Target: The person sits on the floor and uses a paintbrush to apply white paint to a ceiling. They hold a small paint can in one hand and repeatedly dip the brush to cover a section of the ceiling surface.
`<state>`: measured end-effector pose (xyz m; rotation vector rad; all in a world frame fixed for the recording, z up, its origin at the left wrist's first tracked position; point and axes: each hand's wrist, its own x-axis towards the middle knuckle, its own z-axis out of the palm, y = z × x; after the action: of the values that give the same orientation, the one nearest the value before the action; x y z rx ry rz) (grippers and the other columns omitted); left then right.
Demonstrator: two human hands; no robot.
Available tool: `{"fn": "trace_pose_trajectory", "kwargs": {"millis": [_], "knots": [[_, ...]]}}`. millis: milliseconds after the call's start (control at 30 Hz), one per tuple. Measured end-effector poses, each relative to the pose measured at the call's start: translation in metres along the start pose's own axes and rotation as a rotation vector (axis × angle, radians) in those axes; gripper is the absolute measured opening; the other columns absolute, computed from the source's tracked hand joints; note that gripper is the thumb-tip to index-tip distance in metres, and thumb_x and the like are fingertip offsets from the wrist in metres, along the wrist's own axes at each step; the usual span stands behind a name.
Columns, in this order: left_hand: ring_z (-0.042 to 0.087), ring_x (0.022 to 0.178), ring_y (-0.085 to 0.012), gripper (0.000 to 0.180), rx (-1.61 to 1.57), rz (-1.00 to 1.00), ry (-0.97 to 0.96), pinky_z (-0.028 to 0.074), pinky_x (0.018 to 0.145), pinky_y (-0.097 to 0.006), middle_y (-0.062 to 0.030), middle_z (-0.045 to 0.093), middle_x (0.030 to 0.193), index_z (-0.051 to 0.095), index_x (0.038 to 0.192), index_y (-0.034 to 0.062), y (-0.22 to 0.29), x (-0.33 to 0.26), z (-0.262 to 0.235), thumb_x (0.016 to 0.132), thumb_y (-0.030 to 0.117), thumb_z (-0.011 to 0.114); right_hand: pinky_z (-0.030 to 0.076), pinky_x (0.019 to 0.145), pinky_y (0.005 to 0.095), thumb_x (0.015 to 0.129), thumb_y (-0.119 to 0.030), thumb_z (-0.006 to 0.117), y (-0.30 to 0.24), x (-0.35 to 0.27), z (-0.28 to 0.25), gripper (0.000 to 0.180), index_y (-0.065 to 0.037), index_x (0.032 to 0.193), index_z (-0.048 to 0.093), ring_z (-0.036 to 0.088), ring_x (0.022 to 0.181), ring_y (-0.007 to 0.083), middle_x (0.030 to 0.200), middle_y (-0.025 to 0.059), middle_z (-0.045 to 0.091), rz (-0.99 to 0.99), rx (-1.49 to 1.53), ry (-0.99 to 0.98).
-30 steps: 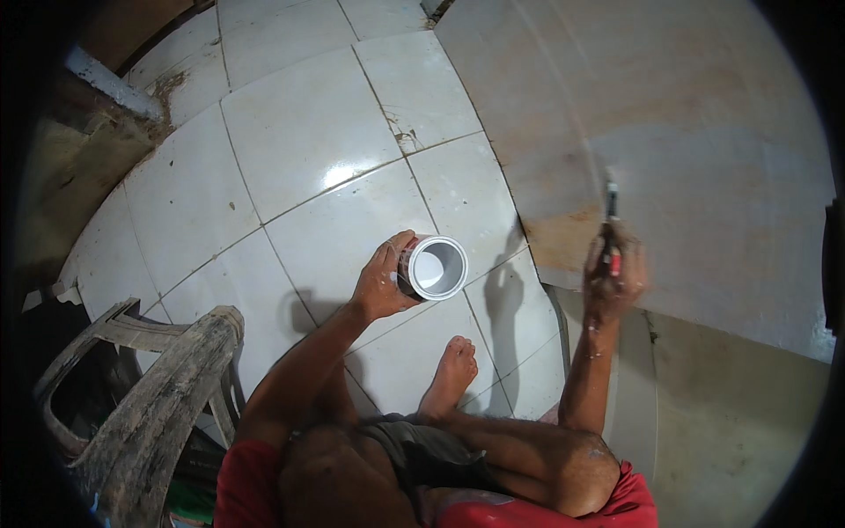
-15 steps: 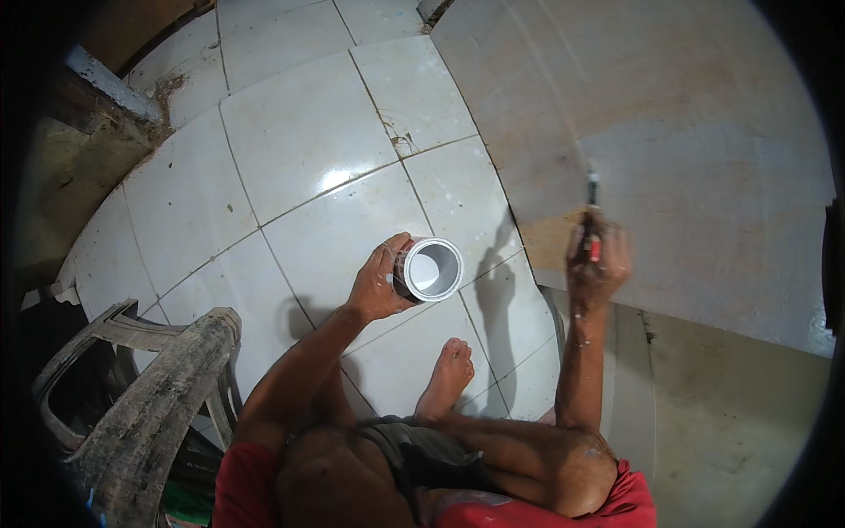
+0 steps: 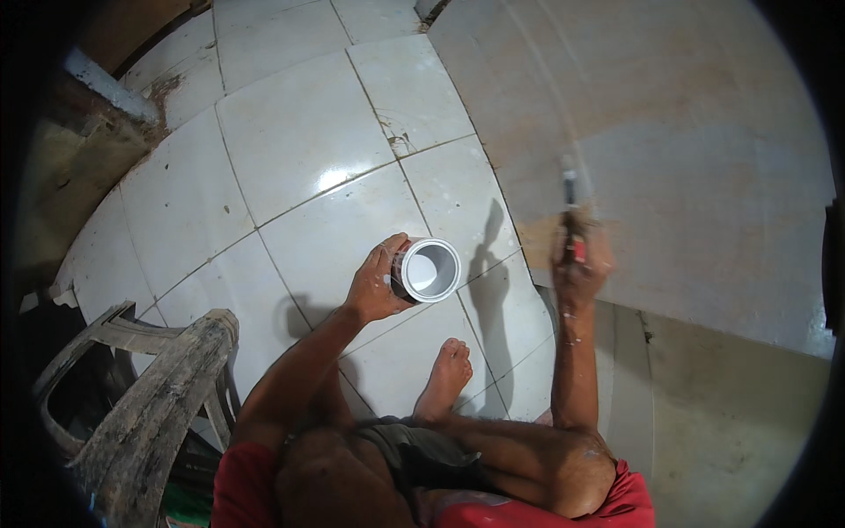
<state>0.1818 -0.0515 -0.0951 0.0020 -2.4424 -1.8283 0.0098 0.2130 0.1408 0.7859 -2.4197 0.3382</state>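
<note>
My left hand (image 3: 377, 286) wraps its fingers around a small round can of white paint (image 3: 426, 270), held above the white tiled floor (image 3: 290, 150). My right hand (image 3: 576, 264) grips a slim red-handled paintbrush (image 3: 569, 207), bristles raised against the pale, partly painted wall (image 3: 695, 158). A bare foot (image 3: 444, 378) rests below the can; a grimy plastic chair (image 3: 141, 396) stands left.

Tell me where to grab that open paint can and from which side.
Grip the paint can around its round side wall, coming from the left, probably just below the rim. Its open top faces the camera and shows white paint inside, so anything reaching over the mouth would likely dip in. The left hand already wraps the wall this way, while the right hand holds the paintbrush at the wall.
</note>
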Motion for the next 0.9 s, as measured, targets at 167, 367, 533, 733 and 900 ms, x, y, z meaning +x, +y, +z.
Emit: {"fn": "trace_pose_trajectory", "kwargs": {"millis": [167, 367, 533, 733, 900], "knots": [[0.056, 0.152, -0.0444, 0.132, -0.023, 0.009, -0.024, 0.051, 0.127, -0.052, -0.0213, 0.054, 0.167, 0.036, 0.174, 0.0073, -0.001, 0.003, -0.004, 0.067, 0.031, 0.109, 0.062, 0.072, 0.0463, 0.092, -0.008, 0.087, 0.018, -0.033, 0.006, 0.032, -0.013, 0.123, 0.084, 0.078, 0.080, 0.0368, 0.105, 0.0145, 0.080, 0.210, -0.158, -0.208], [0.056, 0.153, -0.0439, 0.131, -0.082, 0.002, 0.020, 0.050, 0.128, -0.052, -0.0218, 0.054, 0.167, 0.036, 0.174, 0.0071, -0.019, -0.005, 0.008, 0.068, 0.031, 0.109, 0.063, 0.076, 0.0410, 0.098, 0.000, 0.082, 0.009, 0.026, -0.073, 0.027, -0.006, 0.124, 0.083, 0.079, 0.085, 0.0288, 0.105, 0.0128, 0.082, 0.159, -0.106, 0.125], [0.056, 0.153, -0.0435, 0.132, -0.017, -0.028, -0.025, 0.050, 0.128, -0.051, -0.0215, 0.054, 0.167, 0.036, 0.174, 0.0078, 0.002, 0.002, -0.003, 0.067, 0.031, 0.109, 0.064, 0.077, 0.0404, 0.099, 0.001, 0.080, -0.011, 0.016, -0.063, 0.023, -0.003, 0.121, 0.083, 0.081, 0.089, 0.0266, 0.105, 0.0128, 0.082, 0.273, -0.054, -0.175], [0.055, 0.154, -0.0432, 0.135, 0.026, -0.028, -0.008, 0.051, 0.128, -0.052, -0.0209, 0.054, 0.167, 0.035, 0.175, 0.0085, -0.003, 0.000, -0.001, 0.065, 0.031, 0.110, 0.066, 0.083, 0.0411, 0.098, -0.001, 0.080, -0.009, 0.022, -0.083, 0.028, -0.003, 0.126, 0.082, 0.082, 0.094, 0.0328, 0.110, 0.0152, 0.083, 0.163, -0.127, 0.083], [0.055, 0.154, -0.0433, 0.134, -0.002, -0.018, -0.004, 0.051, 0.127, -0.052, -0.0211, 0.054, 0.167, 0.035, 0.174, 0.0073, -0.004, 0.000, -0.001, 0.066, 0.032, 0.110, 0.064, 0.082, 0.0434, 0.092, -0.003, 0.086, -0.018, -0.025, -0.025, 0.028, -0.006, 0.120, 0.083, 0.081, 0.091, 0.0349, 0.107, 0.0149, 0.082, 0.104, 0.015, -0.253]]}}
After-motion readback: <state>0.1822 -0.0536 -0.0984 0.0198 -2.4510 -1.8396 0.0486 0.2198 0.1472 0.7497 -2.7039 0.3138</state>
